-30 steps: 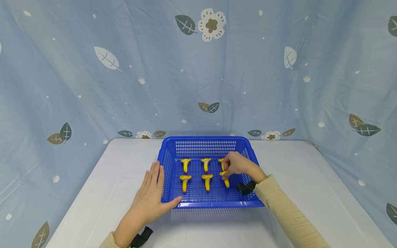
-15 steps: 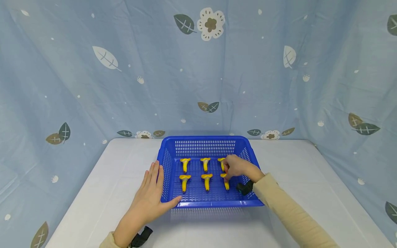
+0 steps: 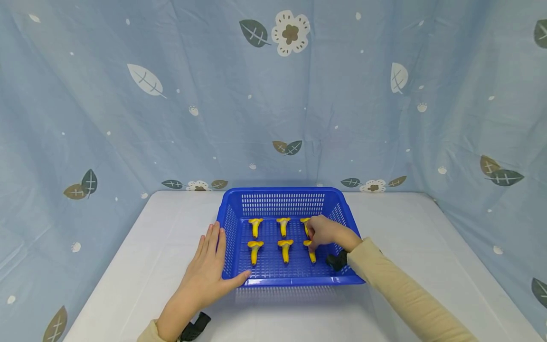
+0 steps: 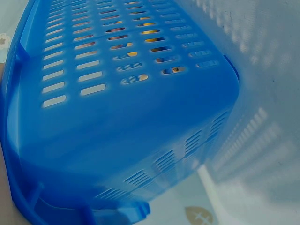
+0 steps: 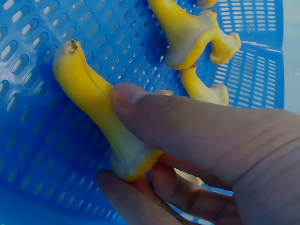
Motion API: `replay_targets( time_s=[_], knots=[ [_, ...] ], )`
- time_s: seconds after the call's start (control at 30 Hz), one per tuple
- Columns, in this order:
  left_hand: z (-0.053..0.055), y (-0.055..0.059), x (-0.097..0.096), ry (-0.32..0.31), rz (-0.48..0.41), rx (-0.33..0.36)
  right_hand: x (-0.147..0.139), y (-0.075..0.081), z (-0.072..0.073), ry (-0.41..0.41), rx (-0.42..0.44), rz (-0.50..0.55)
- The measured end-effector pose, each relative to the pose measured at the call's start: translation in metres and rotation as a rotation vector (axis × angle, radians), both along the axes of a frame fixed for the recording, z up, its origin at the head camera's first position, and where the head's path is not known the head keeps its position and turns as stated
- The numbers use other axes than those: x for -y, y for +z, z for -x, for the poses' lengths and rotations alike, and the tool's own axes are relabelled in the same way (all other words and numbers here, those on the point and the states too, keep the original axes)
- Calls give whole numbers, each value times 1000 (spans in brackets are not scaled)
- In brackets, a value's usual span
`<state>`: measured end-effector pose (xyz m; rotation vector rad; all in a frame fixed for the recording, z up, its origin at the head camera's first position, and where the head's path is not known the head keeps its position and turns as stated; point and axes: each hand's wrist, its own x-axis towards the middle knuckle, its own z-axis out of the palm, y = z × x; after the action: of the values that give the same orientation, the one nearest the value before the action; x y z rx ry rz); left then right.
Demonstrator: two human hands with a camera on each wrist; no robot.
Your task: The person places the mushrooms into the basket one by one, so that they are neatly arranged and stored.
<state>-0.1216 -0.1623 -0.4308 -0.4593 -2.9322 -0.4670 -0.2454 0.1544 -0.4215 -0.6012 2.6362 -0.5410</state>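
A blue plastic basket (image 3: 295, 282) with slotted walls holds several yellow mushrooms with flared caps, laid in two rows. My right hand (image 3: 328, 232) is inside it at the right, pinching the front-right mushroom (image 3: 313, 257). Seen from the right wrist, the thumb (image 5: 136, 103) presses on the stem of that mushroom (image 5: 93, 98) and the fingers curl by its cap. Partly hidden behind this hand is the back-right mushroom (image 3: 305, 220). My left hand (image 3: 207, 273) lies with straight fingers along the basket's left rim, its thumb along the front rim.
The remaining mushrooms lie to the left in the basket, such as the middle front mushroom (image 3: 285, 251) and the left front mushroom (image 3: 254, 252). A white table (image 3: 171, 223) carries the basket. Behind it hangs a blue patterned curtain (image 3: 273, 114).
My right hand has moved slightly down toward the front, and the front-right mushroom has shifted a little the same way. My left hand has stayed in place on the basket.
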Motion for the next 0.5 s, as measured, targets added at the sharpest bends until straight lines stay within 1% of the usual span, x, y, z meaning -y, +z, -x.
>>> replay_targets(
  time_s=[0.23, 0.5],
  knots=[
    [0, 0, 1, 0, -4, 1, 6, 1, 0, -51, 44, -31],
    [0, 1, 0, -4, -7, 1, 9, 0, 0, -71, 39, -51]
  ],
)
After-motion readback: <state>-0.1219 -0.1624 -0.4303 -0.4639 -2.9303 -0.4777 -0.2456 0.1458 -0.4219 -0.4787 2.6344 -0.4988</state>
